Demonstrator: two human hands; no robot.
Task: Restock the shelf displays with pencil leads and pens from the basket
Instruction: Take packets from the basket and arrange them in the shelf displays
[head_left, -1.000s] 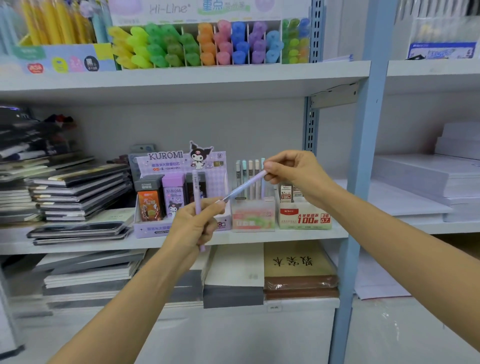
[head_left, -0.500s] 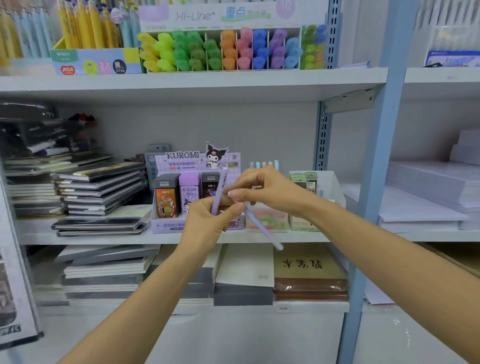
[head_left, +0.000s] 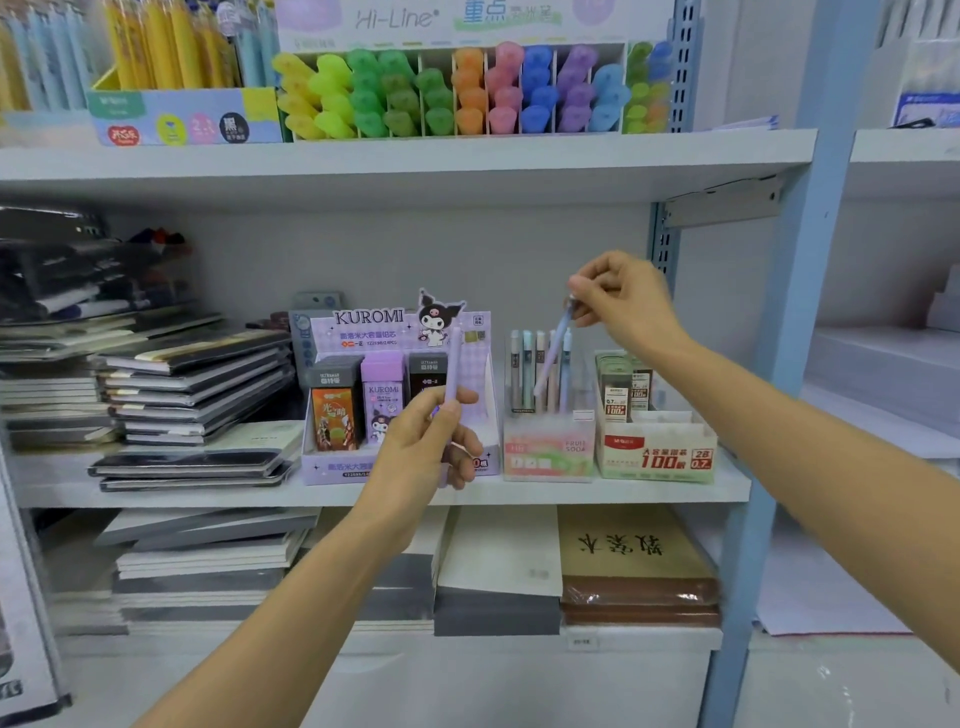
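My right hand (head_left: 626, 301) pinches the top of a pale lilac pen (head_left: 551, 353) and holds it tip down over the clear pen display box (head_left: 549, 447), among several pastel pens standing there. My left hand (head_left: 426, 447) grips a second lilac pen (head_left: 453, 364) upright in front of the purple KUROMI lead display (head_left: 363, 467). Right of the pen box stands a green-and-white lead box (head_left: 657, 457) marked 100. The basket is out of view.
Stacks of dark notebooks (head_left: 192, 395) fill the shelf's left. Highlighters (head_left: 457, 93) and yellow pens line the shelf above. Paper pads (head_left: 634, 566) lie on the shelf below. A blue upright post (head_left: 774, 364) stands at the right.
My right hand took one lilac pen from near my left hand, lifted it up and right, and now lowers it tip first into the pen box. The left hand keeps its pen.
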